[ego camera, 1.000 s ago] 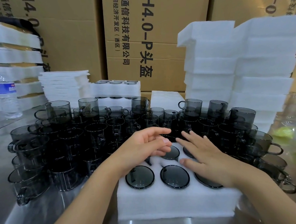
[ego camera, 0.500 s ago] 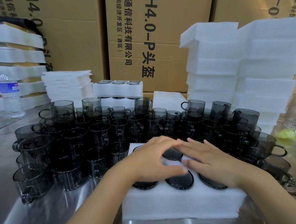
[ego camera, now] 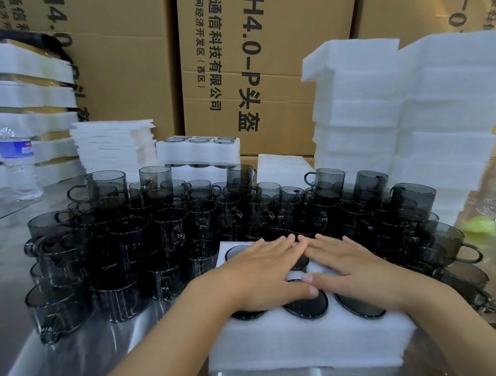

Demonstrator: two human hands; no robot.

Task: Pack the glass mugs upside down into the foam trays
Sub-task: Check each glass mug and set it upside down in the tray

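Along the far edge of the stainless-steel worktop, tall brown cardboard boxes printed with black characters are stacked. Towers of thick white empty foam trays are piled at the far right corner, presumably kept within reach for later fills. Most of the middle of the worktop is taken up by a dense crowd of smoky grey glass mugs, set upright and partly stacked, waiting to be packed.

At the near edge a white six-hole foam tray is laid, hemmed in behind and on both sides by the loose mugs. Both hands are spread flat on top of it, the left hand and the right hand with fingers straight and fingertips meeting; nothing is gripped. Dark round mug bases are seen flush in the holes, so the upturned mugs are judged to be pressed down to seat them. Most of the far row is hidden under the palms.

A filled foam tray is set behind the crowd, and a clear plastic water bottle with a blue label is stood near the far left edge.
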